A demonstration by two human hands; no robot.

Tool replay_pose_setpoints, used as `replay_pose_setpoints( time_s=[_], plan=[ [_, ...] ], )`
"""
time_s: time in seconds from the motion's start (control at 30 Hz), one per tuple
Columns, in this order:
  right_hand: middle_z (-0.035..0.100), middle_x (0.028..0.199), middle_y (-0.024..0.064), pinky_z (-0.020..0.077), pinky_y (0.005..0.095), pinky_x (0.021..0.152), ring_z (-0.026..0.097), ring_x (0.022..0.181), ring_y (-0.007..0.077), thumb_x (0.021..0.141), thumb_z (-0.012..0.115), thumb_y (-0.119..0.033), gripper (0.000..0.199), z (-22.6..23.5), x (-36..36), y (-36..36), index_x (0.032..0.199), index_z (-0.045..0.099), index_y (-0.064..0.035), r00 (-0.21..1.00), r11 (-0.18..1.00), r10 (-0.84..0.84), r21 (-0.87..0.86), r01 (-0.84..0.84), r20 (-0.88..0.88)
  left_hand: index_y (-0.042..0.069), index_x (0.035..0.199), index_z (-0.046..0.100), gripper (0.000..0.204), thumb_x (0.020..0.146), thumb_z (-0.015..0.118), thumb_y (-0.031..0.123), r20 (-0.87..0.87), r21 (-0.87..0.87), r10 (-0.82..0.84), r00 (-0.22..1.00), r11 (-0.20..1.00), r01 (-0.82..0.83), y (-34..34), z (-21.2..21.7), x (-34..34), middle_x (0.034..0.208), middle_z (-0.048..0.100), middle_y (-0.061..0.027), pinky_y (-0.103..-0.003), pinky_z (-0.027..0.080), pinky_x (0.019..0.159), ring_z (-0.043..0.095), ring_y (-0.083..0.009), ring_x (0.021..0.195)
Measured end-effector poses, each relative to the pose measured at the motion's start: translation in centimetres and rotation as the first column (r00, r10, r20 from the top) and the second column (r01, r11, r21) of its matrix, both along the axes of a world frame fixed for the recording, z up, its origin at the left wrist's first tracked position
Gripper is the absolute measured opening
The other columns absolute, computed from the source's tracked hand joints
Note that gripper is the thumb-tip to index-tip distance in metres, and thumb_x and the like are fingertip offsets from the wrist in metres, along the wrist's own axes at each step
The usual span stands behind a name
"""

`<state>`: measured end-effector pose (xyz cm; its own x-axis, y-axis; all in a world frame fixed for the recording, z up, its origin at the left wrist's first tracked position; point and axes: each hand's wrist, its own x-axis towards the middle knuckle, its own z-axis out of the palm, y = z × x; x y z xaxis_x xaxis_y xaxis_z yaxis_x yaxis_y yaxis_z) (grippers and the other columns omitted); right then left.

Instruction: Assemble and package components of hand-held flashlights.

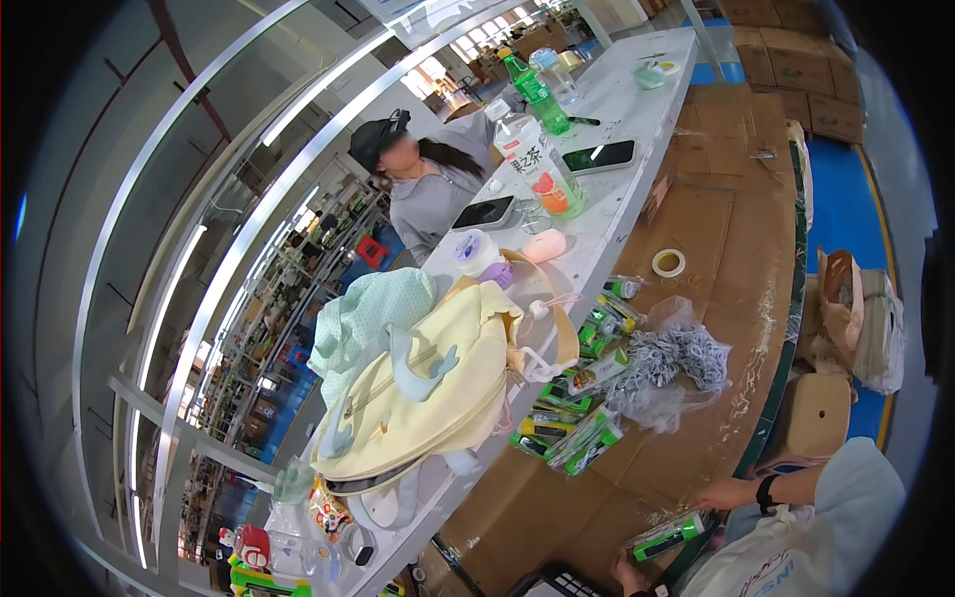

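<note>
At the lower right, a green and white packaged item (667, 538) in a clear wrapper sits between my hands. My left hand (627, 572) is at the package's left end with its fingers curled, seemingly gripping it; the lower edge of the picture cuts this hand off. Just above the package's other end is my right hand (729, 495), a black band on its wrist. Its fingertips are too small to show whether they press on the wrapper. Farther up the cardboard-covered surface (726, 229) lie several similar green packages (587, 443) beside a clear bag of grey loops (676, 363).
A white shelf (637, 129) carries a yellow bag (428, 398), bottles (537, 164) and phones (600, 156). A tape roll (668, 263) lies on the cardboard. Across the shelf is a person in a grey top (438, 199). Cartons (796, 65) stand at the far right.
</note>
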<state>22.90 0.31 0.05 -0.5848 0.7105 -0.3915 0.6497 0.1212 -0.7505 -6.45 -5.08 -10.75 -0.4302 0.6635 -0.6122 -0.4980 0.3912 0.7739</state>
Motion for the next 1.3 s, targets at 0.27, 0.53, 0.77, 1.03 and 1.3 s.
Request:
replay_pose_setpoints(
  time_s=[0.27, 0.53, 0.77, 1.03, 1.3],
  plan=[
    [0.067, 0.071, 0.0112, 0.0543, 0.0345, 0.064, 0.068, 0.066, 0.0236, 0.090, 0.053, -0.031, 0.030, -5.3, -0.6, 2.4, 0.095, 0.064, -0.0030, 0.901, 0.884, -0.434, 0.181, 0.430, -0.021, 0.005, 0.104, 0.056, 0.040, 0.095, 0.045, 0.042, 0.183, -0.257, -0.137, 0.973, 0.949, 0.182, 1.1, 0.8, -1.0, 0.121, 0.058, -0.0101, -0.038, 0.038, 0.100, 0.051, -0.0242, 0.116],
    [0.066, 0.073, 0.0129, 0.0537, 0.0359, 0.057, 0.068, 0.068, 0.0220, 0.092, 0.051, -0.039, 0.037, -3.8, -0.5, 2.7, 0.090, 0.062, -0.0045, 0.954, 0.948, -0.271, -0.205, 0.243, -0.126, 0.006, 0.118, 0.053, 0.047, 0.095, 0.043, 0.046, 0.200, -0.207, -0.220, 0.955, 0.943, 0.261, 1.3, 1.8, -1.6, 0.121, 0.057, -0.0089, -0.036, 0.037, 0.099, 0.050, -0.0234, 0.117],
    [0.061, 0.074, 0.0142, 0.0481, 0.0436, 0.064, 0.061, 0.072, 0.0362, 0.089, 0.050, -0.026, 0.020, 1.1, 0.8, 4.2, 0.091, 0.058, -0.0076, 0.992, 0.853, -0.101, 0.520, 0.048, 0.075, -0.002, 0.104, 0.051, 0.040, 0.098, 0.040, 0.035, 0.269, -0.139, -0.159, 0.950, 0.970, 0.201, 1.0, 3.6, -0.5, 0.121, 0.055, -0.0191, -0.040, 0.039, 0.103, 0.050, -0.0287, 0.118],
    [0.055, 0.075, 0.0201, 0.0446, 0.0428, 0.063, 0.056, 0.070, 0.0383, 0.091, 0.049, -0.011, 0.010, 9.3, 1.4, 21.6, 0.088, 0.046, -0.0023, 0.753, 0.637, -0.498, 0.408, 0.654, -0.430, -0.006, 0.107, 0.049, 0.042, 0.098, 0.040, 0.034, 0.291, -0.162, -0.133, 0.947, 0.969, 0.186, 1.4, 3.1, -1.6, 0.121, 0.054, -0.0213, -0.040, 0.039, 0.104, 0.050, -0.0310, 0.118],
    [0.060, 0.099, 0.0240, 0.0487, 0.0440, 0.074, 0.061, 0.092, 0.0386, 0.085, 0.053, -0.005, 0.041, -0.6, 3.0, 35.3, 0.123, 0.038, -0.0033, 0.474, 0.355, -0.742, 0.322, 0.878, -0.475, 0.001, 0.089, 0.049, 0.035, 0.097, 0.043, 0.035, 0.222, -0.170, -0.166, 0.961, 0.964, 0.206, 1.7, 6.0, 0.8, 0.117, 0.057, -0.0223, -0.040, 0.040, 0.103, 0.053, -0.0316, 0.116]
  ],
)
